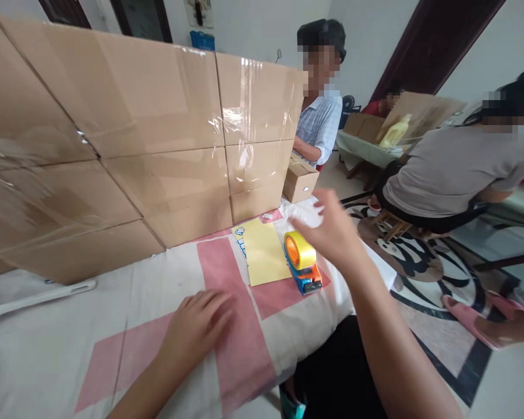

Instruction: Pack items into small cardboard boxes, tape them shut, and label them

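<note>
Over the cloth-covered table, my right hand (329, 230) is raised with thumb and fingers apart and nothing in it; motion blurs it slightly. Just left of and below it is a tape dispenser (303, 282), blue and orange, with a yellow tape roll (300, 250). The dispenser touches the right edge of a plain yellow sheet of paper (266, 256). Part of a sheet with blue drawing (239, 235) shows from under the yellow one. My left hand (203, 320) rests low on the cloth, fingers loosely extended, holding nothing.
A wall of taped cardboard (166, 139) stands along the table's back. Behind its right end are a small carton (299, 179) and a person (321, 116). A white plastic strip (39, 299) lies at left. Another person (454, 169) sits at right.
</note>
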{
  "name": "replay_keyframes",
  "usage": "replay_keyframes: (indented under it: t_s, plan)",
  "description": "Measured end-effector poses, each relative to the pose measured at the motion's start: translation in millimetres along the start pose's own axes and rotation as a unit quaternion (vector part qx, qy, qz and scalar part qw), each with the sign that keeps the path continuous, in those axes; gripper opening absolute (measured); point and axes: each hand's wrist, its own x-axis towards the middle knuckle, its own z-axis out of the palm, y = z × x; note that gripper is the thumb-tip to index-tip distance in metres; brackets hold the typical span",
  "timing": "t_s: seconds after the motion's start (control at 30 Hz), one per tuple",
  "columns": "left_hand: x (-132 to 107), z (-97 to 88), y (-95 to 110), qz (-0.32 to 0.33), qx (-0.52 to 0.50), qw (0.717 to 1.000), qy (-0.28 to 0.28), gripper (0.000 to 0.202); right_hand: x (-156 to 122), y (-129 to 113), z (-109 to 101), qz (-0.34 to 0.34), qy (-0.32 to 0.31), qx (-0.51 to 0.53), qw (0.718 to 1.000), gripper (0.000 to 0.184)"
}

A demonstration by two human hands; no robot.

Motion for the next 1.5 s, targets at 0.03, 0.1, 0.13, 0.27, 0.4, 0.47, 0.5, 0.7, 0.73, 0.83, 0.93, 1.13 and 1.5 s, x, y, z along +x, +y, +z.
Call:
replay_keyframes:
  t_s: [0.03, 0.1, 0.13, 0.27, 0.4, 0.47, 0.5, 0.7, 0.73, 0.83, 0.93, 1.13, 1.5]
  plan:
    - [20.3, 1.1, 5.8, -0.014, 0.003, 1.000, -0.018, 0.037, -0.6, -1.7, 7.4, 0.050, -0.075, -0.025, 0.996, 0.070]
    - [60.2, 9.5, 18.5, -0.013, 0.001, 0.998, -0.063, 0.055, 0.5, -2.3, 22.2, 0.124, -0.221, -0.075, 0.964, 0.070]
    - [77.6, 16.3, 25.0, -0.007, -0.006, 0.996, -0.089, 0.063, 2.1, -0.8, 28.4, 0.135, -0.259, -0.088, 0.953, 0.063]
    - [115.7, 45.3, 45.2, -0.021, -0.089, 0.989, -0.116, 0.057, 13.8, 16.0, 41.4, 0.110, -0.166, -0.081, 0.977, 0.042]
    - [112.1, 49.2, 47.7, -0.070, -0.173, 0.981, -0.060, 0.025, 24.6, 38.4, 46.4, 0.152, -0.110, -0.053, 0.981, 0.044]
    - [105.9, 38.9, 41.5, -0.119, -0.191, 0.974, -0.036, 0.030, 25.8, 45.5, 47.8, 0.180, -0.118, -0.050, 0.975, 0.044]
    - [103.2, 31.4, 37.3, -0.147, -0.195, 0.970, -0.019, 0.037, 25.2, 46.8, 47.4, 0.182, -0.107, -0.062, 0.975, 0.043]
    - [89.0, -22.9, 15.6, -0.331, -0.447, 0.823, 0.116, 0.064, 15.4, 23.9, 32.2, -0.003, 0.075, -0.015, 0.997, 0.029]
    - [85.2, -30.1, 13.2, -0.341, -0.471, 0.805, 0.119, 0.065, 13.5, 17.3, 30.7, -0.033, 0.070, 0.015, 0.997, 0.025]
    - [69.7, -44.5, 6.0, -0.327, -0.429, 0.831, 0.133, 0.055, 7.8, -1.1, 31.6, -0.070, 0.034, 0.081, 0.994, 0.019]
    - [49.2, -50.8, -0.9, -0.159, -0.248, 0.939, 0.177, 0.033, 2.6, -16.7, 35.0, -0.007, -0.061, 0.209, 0.976, 0.020]
    - [3.2, -56.8, 0.8, 0.194, 0.058, 0.968, 0.150, 0.052, -17.4, -51.0, 49.1, 0.193, -0.339, 0.489, 0.780, 0.040]
    - [-76.5, -34.4, 26.8, 0.239, 0.068, 0.967, 0.052, 0.037, -68.4, -81.2, 127.5, -0.201, -0.283, 0.183, 0.920, 0.023]
